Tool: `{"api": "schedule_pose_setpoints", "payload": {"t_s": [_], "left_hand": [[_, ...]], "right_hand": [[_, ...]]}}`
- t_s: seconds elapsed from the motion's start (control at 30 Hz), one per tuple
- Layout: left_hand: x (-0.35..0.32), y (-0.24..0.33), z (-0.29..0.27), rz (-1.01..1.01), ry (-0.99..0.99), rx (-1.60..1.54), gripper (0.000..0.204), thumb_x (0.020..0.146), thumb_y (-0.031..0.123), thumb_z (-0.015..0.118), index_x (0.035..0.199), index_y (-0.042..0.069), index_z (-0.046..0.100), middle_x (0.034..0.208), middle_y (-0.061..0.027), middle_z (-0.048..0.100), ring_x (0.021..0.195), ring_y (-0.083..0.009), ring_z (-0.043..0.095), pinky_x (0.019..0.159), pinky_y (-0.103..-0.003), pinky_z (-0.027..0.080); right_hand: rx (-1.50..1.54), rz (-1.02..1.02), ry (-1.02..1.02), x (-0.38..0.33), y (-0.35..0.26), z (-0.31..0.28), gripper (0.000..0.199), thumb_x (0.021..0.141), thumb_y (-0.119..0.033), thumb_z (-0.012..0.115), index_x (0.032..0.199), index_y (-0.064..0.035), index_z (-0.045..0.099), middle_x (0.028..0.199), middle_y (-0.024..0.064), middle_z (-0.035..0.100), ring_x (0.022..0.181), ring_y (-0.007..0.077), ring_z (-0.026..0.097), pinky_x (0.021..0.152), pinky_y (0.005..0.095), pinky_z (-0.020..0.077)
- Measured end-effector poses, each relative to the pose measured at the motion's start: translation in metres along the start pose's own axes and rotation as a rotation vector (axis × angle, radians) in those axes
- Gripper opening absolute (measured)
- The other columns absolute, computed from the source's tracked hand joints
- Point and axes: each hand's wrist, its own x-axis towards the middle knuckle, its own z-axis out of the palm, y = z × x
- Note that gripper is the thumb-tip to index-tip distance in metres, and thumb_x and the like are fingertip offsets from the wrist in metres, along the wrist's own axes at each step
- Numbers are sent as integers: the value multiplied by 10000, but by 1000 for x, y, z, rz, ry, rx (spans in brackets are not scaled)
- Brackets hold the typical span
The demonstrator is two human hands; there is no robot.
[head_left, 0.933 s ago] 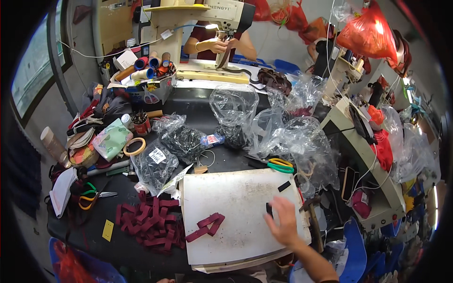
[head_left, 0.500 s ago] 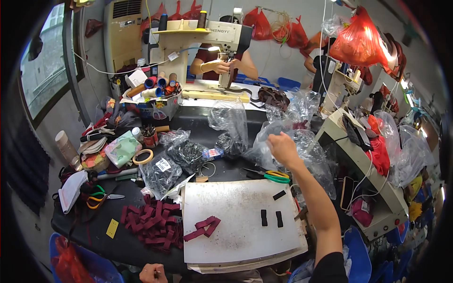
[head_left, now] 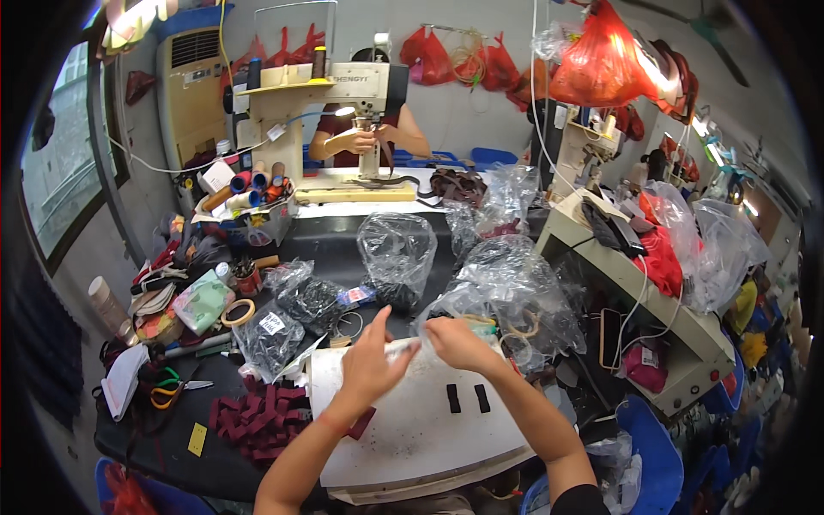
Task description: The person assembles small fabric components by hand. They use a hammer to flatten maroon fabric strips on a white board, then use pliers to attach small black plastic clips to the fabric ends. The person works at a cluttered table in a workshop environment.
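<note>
Over the far part of a white board (head_left: 395,446), my right hand (head_left: 463,345) pinches the near edge of a clear plastic bag (head_left: 515,287). My left hand (head_left: 371,367) is raised beside it, fingers stretched upward and thumb apart. Something small and pale shows by its thumb, too blurred to name. Two short black strips (head_left: 454,398) lie on the board's right half. A heap of maroon fabric strips (head_left: 262,421) lies left of the board, and my left forearm hides part of the strips on it. The bag partly covers green-handled scissors (head_left: 482,326).
Orange-and-green scissors (head_left: 167,390) and a yellow plate (head_left: 196,439) lie at left. Bags of black items (head_left: 270,339) stand behind the board. A machine housing (head_left: 652,292) slants along the right. Across the table a person works at a sewing machine (head_left: 360,94).
My right hand has come back toward the board, drawing the clear bag nearer. My left hand has risen from the lower edge to meet it. The whole view has shifted somewhat.
</note>
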Motion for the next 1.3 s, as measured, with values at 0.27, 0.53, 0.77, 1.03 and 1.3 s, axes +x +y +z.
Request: {"api": "schedule_pose_setpoints", "payload": {"t_s": [0.27, 0.53, 0.77, 1.03, 1.3], "left_hand": [[20, 45, 48, 337, -18, -317, 151, 784, -11, 585, 919, 14, 647, 747, -131, 622, 626, -248, 628, 570, -336, 479], [-50, 58, 43, 478, -382, 24, 203, 768, 31, 641, 959, 89, 601, 824, -86, 614, 660, -280, 628, 542, -385, 494], [-48, 13, -10, 168, -199, -114, 212, 829, 151, 691, 1022, 74, 651, 779, -87, 638, 591, -193, 590, 492, -324, 440], [38, -98, 4, -493, -290, 171, 534, 858, 487, 592, 982, -27, 672, 950, -205, 686, 900, -333, 667, 783, -395, 499], [29, -148, 25, -111, -517, 157, 428, 688, 319, 752, 1029, 68, 691, 958, -191, 683, 906, -324, 656, 790, -390, 503]], "right_hand": [[748, -129, 285, 33, 74, 74, 305, 926, -175, 509, 1189, -35, 572, 901, 120, 617, 863, 234, 587, 764, 353, 462], [2336, 247, 368, 35, 14, 104, 391, 862, -232, 639, 1192, -89, 484, 1141, 119, 539, 1031, 226, 531, 878, 444, 508], [2180, 382, 113, 22, 0, 108, 325, 847, -337, 637, 1004, -53, 622, 1004, 117, 645, 945, 266, 619, 806, 403, 527], [1839, 191, -108, 4, -14, 136, 259, 902, -265, 581, 1048, -56, 627, 938, 93, 656, 826, 203, 640, 661, 306, 509], [372, -257, 597, -23, -61, 130, 209, 829, -166, 652, 995, -41, 631, 910, 87, 637, 740, 248, 619, 645, 337, 503]]}}
